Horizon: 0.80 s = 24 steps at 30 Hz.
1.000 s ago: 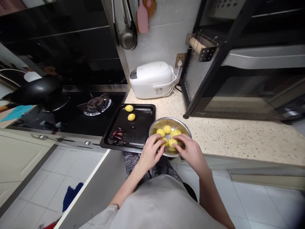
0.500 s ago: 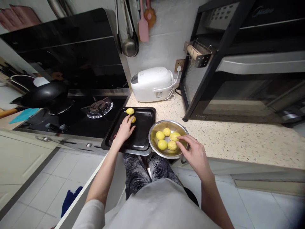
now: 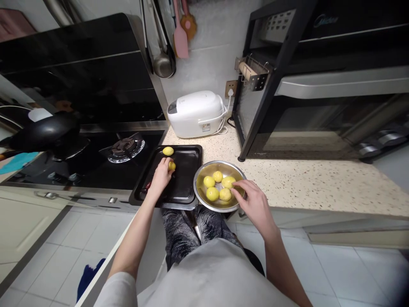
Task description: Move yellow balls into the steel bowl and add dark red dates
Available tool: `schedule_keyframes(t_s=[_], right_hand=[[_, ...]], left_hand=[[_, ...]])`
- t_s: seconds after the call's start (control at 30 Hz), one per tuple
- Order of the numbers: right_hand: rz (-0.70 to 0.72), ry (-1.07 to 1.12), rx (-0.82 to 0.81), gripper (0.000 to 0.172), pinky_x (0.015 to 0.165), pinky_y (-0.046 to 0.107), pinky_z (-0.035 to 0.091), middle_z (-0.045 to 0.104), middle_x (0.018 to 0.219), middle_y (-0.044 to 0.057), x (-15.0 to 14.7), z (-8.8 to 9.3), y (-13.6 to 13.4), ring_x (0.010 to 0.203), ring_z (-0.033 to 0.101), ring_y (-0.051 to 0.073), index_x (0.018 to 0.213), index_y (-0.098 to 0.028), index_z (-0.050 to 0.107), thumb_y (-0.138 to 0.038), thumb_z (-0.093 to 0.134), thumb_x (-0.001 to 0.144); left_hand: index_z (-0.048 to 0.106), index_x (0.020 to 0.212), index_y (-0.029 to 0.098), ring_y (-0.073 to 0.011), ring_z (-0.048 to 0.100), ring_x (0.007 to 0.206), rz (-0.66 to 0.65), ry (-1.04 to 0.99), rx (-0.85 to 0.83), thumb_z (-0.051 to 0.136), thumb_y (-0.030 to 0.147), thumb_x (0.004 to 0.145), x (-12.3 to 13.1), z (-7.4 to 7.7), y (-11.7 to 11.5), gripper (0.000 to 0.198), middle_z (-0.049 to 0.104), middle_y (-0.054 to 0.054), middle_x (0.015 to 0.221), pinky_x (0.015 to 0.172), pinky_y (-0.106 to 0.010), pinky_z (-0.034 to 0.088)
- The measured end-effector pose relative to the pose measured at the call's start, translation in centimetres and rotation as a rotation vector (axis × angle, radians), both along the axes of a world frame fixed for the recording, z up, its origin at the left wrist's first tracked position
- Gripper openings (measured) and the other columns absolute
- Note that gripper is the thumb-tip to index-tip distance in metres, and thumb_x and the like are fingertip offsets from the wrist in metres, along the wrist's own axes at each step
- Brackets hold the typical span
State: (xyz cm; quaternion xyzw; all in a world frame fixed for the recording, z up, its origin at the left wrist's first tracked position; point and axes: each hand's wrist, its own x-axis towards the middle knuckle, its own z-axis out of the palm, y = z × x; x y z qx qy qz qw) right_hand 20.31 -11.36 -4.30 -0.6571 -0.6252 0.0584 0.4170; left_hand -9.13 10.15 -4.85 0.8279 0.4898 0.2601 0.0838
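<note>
Bowl (image 3: 218, 186): thin metal, smooth, shiny inside and along the rim. Yellow fruit (image 3: 212, 194) in it: smooth skin, slight sheen; some look bumpier. Tray (image 3: 185, 179): black, smooth, semi-gloss, apparently coated metal. Bench (image 3: 294, 187): speckled, stone-like, smooth, low sheen. Cooker (image 3: 194, 115): white, glossy, plastic-looking shell. Hob (image 3: 92, 151): black, glass-like, reflective; burner ring (image 3: 139, 147) bright, crinkled, foil-like. Ladle (image 3: 162, 66): grey metal, soft shine. Spatula (image 3: 181, 41): pink, matt, plastic or silicone, can't tell. Oven handle (image 3: 345, 83): silvery, satin. Shirt (image 3: 207, 273): pale matt cloth. Trousers (image 3: 174, 234): patterned cloth. Floor tiles (image 3: 287, 264): smooth, faintly glossy.
</note>
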Motion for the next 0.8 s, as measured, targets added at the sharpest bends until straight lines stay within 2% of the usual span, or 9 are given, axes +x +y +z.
schedule_keyframes(t_s=[0.1,0.23,0.33,0.43,0.53,0.67,0.8], right_hand=[[0.008,-0.004,0.002,0.016,0.087,0.047,0.056,0.075,0.102,0.009,-0.1,-0.2,0.2,0.099,0.070,0.030,0.100,-0.023,0.069,-0.030,0.055,0.101],[0.020,0.004,0.010,0.016,0.090,0.047,0.056,0.075,0.104,0.010,-0.6,0.0,0.5,0.102,0.069,0.030,0.103,-0.022,0.070,-0.028,0.055,0.101],[0.043,0.053,0.032,0.018,0.094,0.047,0.056,0.075,0.110,0.010,-1.2,0.5,0.8,0.106,0.070,0.029,0.111,-0.023,0.069,-0.029,0.056,0.101],[0.077,0.113,0.035,0.026,0.099,0.048,0.056,0.074,0.120,0.010,-1.9,0.9,1.0,0.113,0.069,0.029,0.124,-0.024,0.067,-0.034,0.059,0.102],[0.089,0.137,0.028,0.033,0.101,0.048,0.057,0.073,0.126,0.011,-2.2,0.9,1.5,0.117,0.069,0.029,0.131,-0.024,0.064,-0.036,0.061,0.101],[0.058,0.155,0.013,0.034,0.095,0.047,0.059,0.073,0.122,0.012,-1.9,0.1,2.0,0.111,0.071,0.029,0.129,-0.022,0.065,-0.036,0.064,0.098],[0.033,0.153,0.034,0.030,0.089,0.043,0.060,0.074,0.117,0.011,-1.5,-0.3,2.2,0.104,0.071,0.028,0.121,-0.021,0.067,-0.035,0.066,0.095]], left_hand=[[0.059,0.108,0.021,-0.0267,0.064,0.101,-0.082,-0.155,0.035,0.067,0.018,0.087,1.2,1.5,-1.6,0.023,0.062,-0.009,0.111,0.092,-0.043,0.058],[0.060,0.114,0.021,-0.0241,0.064,0.105,-0.315,-0.351,0.017,0.069,0.027,0.093,4.2,3.8,-5.3,0.023,0.063,-0.008,0.113,0.091,-0.039,0.059],[0.060,0.119,0.022,-0.0240,0.065,0.111,-0.485,-0.376,-0.030,0.067,0.027,0.096,7.0,4.6,-8.0,0.025,0.065,-0.009,0.117,0.095,-0.038,0.058],[0.058,0.124,0.023,-0.0255,0.065,0.114,-0.580,-0.349,-0.057,0.067,0.026,0.097,9.3,4.1,-9.7,0.028,0.065,-0.010,0.119,0.100,-0.040,0.056],[0.055,0.128,0.022,-0.0272,0.066,0.115,-0.620,-0.337,-0.061,0.067,0.023,0.096,10.9,2.8,-10.1,0.034,0.065,-0.011,0.121,0.101,-0.042,0.056],[0.054,0.127,0.022,-0.0270,0.066,0.114,-0.625,-0.333,-0.092,0.066,0.019,0.095,11.9,1.5,-10.1,0.035,0.065,-0.010,0.119,0.100,-0.044,0.057],[0.055,0.124,0.021,-0.0253,0.067,0.112,-0.675,-0.325,-0.171,0.067,0.019,0.093,12.1,1.6,-9.7,0.034,0.065,-0.009,0.117,0.101,-0.042,0.056]])
